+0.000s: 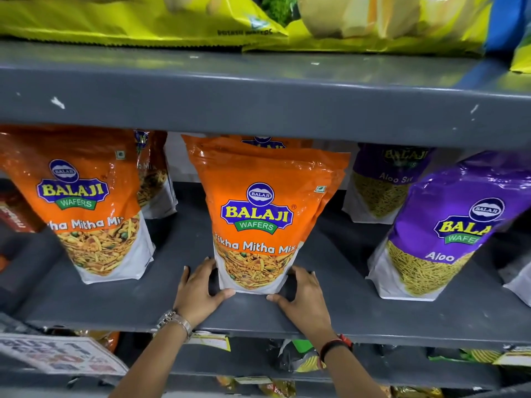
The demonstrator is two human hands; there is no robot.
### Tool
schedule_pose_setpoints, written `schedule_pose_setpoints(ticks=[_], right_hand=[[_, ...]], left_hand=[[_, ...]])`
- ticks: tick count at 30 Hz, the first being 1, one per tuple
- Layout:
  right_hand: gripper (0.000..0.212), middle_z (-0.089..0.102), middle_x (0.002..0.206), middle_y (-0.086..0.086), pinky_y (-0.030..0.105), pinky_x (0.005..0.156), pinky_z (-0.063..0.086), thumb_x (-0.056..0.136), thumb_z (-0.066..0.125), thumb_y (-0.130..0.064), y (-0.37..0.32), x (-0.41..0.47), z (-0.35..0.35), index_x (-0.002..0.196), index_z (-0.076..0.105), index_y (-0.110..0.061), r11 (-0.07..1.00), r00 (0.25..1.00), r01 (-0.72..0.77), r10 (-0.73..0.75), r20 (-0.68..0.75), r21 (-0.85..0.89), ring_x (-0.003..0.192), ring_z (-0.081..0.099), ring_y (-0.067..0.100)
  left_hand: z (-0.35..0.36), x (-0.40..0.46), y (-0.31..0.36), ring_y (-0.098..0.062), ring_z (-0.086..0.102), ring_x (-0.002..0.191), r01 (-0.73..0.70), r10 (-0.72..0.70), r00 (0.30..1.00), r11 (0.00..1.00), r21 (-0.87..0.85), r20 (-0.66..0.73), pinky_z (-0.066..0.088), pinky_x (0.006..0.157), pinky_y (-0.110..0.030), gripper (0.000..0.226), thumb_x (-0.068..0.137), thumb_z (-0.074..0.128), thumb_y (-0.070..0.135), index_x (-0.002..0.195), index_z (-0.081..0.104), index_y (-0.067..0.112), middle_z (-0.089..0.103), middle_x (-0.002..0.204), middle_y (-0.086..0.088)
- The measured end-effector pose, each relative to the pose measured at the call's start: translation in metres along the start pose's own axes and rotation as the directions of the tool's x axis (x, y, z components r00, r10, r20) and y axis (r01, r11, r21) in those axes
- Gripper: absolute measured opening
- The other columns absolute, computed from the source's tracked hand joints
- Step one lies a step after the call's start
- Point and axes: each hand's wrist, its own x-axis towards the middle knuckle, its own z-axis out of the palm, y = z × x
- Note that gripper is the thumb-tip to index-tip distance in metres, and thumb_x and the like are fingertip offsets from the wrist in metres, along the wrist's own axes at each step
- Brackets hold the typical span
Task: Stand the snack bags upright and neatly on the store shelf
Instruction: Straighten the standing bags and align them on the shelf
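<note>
An orange Tikha Mitha Mix bag (261, 214) stands upright in the middle of the grey shelf (172, 297). My left hand (198, 291) cups its lower left corner, and my right hand (304, 297) cups its lower right corner, thumbs at the bag's base. A second orange bag (83, 202) stands to the left, with another orange bag (155, 179) behind it. A purple Aloo Sev bag (442, 231) leans at the right, and one more purple bag (385, 182) stands behind.
The upper shelf edge (258, 101) hangs close above the bag tops, carrying yellow bags (143, 21). Below the shelf lip are more packets and a printed sign (57, 354). A red packet (14, 216) sits at the far left.
</note>
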Motion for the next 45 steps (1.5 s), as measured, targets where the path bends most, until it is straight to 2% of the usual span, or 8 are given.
schedule_pose_setpoints(ticks=[9, 14, 17, 21, 29, 34, 39, 45], right_hand=[[0.062, 0.057, 0.121, 0.003, 0.04, 0.108, 0.034, 0.065, 0.076, -0.035, -0.004, -0.001, -0.003, 0.116, 0.045, -0.019, 0.999, 0.999, -0.015, 0.014, 0.039, 0.029, 0.118, 0.044, 0.022], [0.06, 0.043, 0.11, -0.008, 0.022, 0.093, 0.039, 0.065, 0.079, -0.025, -0.002, -0.021, -0.009, 0.111, 0.041, -0.026, 0.982, 0.995, -0.03, 0.047, -0.085, 0.188, 0.108, 0.041, 0.009], [0.035, 0.043, 0.094, -0.017, 0.006, 0.074, 0.036, 0.078, 0.065, -0.024, -0.012, -0.042, 0.001, 0.086, 0.035, -0.042, 0.959, 0.974, 0.225, -0.228, -0.001, 0.17, 0.09, 0.044, 0.0], [0.023, 0.054, 0.112, -0.002, 0.02, 0.086, 0.04, 0.089, 0.046, -0.021, -0.057, -0.034, 0.042, 0.111, 0.046, -0.028, 0.877, 0.844, 0.446, -0.478, 0.242, 0.178, 0.102, 0.049, 0.006], [0.11, 0.001, 0.153, 0.0, 0.029, 0.116, 0.004, 0.066, 0.071, -0.046, -0.145, 0.03, 0.144, 0.141, 0.0, -0.01, 0.968, 0.883, 0.158, -0.228, 0.411, 0.197, 0.141, 0.002, 0.014], [0.084, 0.027, 0.151, 0.006, 0.043, 0.115, 0.0, 0.077, 0.068, -0.029, -0.173, 0.035, 0.169, 0.14, 0.015, -0.012, 0.975, 0.926, 0.187, -0.216, 0.309, 0.12, 0.139, 0.02, 0.024], [0.055, 0.051, 0.126, 0.011, 0.034, 0.098, 0.03, 0.075, 0.07, -0.024, -0.182, 0.012, 0.175, 0.12, 0.041, -0.011, 0.979, 0.975, 0.123, -0.15, 0.162, 0.164, 0.118, 0.041, 0.03], [0.057, 0.055, 0.122, 0.011, 0.04, 0.095, 0.038, 0.072, 0.071, -0.025, -0.184, 0.002, 0.181, 0.12, 0.042, -0.014, 0.981, 0.986, 0.106, -0.125, 0.108, 0.162, 0.113, 0.04, 0.028]], left_hand=[[-0.001, -0.001, 0.003, -0.018, 0.033, 0.135, 0.031, -0.032, 0.999, 0.999, 0.019, 0.026, -0.001, 0.116, -0.043, 0.081, 0.065, 0.051, 0.053, 0.135, 0.028, 0.018, 0.038, 0.146, -0.003], [-0.009, -0.018, 0.005, -0.025, 0.028, 0.137, 0.029, -0.074, 0.986, 0.956, -0.293, -0.147, 0.006, 0.117, -0.05, 0.083, 0.068, 0.071, 0.033, 0.137, 0.026, 0.019, 0.035, 0.144, -0.002], [-0.029, -0.044, -0.004, -0.024, 0.039, 0.128, 0.019, -0.18, 0.874, 0.941, -0.339, -0.452, 0.03, 0.109, -0.053, 0.082, 0.068, 0.057, 0.063, 0.13, 0.039, 0.013, 0.045, 0.135, -0.006], [-0.067, -0.059, -0.044, -0.038, 0.032, 0.127, 0.118, -0.321, 0.731, 0.929, -0.352, -0.602, 0.03, 0.104, -0.053, 0.106, 0.057, 0.041, 0.082, 0.13, 0.033, 0.005, 0.036, 0.134, -0.028], [-0.133, -0.021, -0.145, -0.017, 0.028, 0.131, 0.078, -0.185, 0.965, 0.882, -0.465, -0.188, 0.026, 0.105, -0.032, 0.133, 0.031, 0.06, 0.083, 0.137, 0.018, 0.015, 0.03, 0.14, -0.002], [-0.147, -0.012, -0.167, -0.015, 0.037, 0.123, 0.091, -0.15, 0.986, 0.842, -0.532, -0.069, 0.031, 0.096, -0.031, 0.099, 0.043, 0.066, 0.049, 0.129, 0.027, 0.02, 0.038, 0.128, 0.003], [-0.151, -0.017, -0.175, -0.01, 0.031, 0.122, 0.071, -0.107, 0.993, 0.882, -0.465, -0.05, 0.026, 0.098, -0.028, 0.078, 0.073, 0.07, 0.015, 0.136, 0.025, 0.017, 0.038, 0.136, -0.001], [-0.146, -0.022, -0.188, -0.025, 0.018, 0.14, 0.131, -0.146, 0.989, 0.945, -0.3, -0.027, 0.007, 0.116, -0.054, 0.094, 0.061, 0.057, 0.052, 0.141, 0.016, 0.024, 0.026, 0.151, -0.006]])
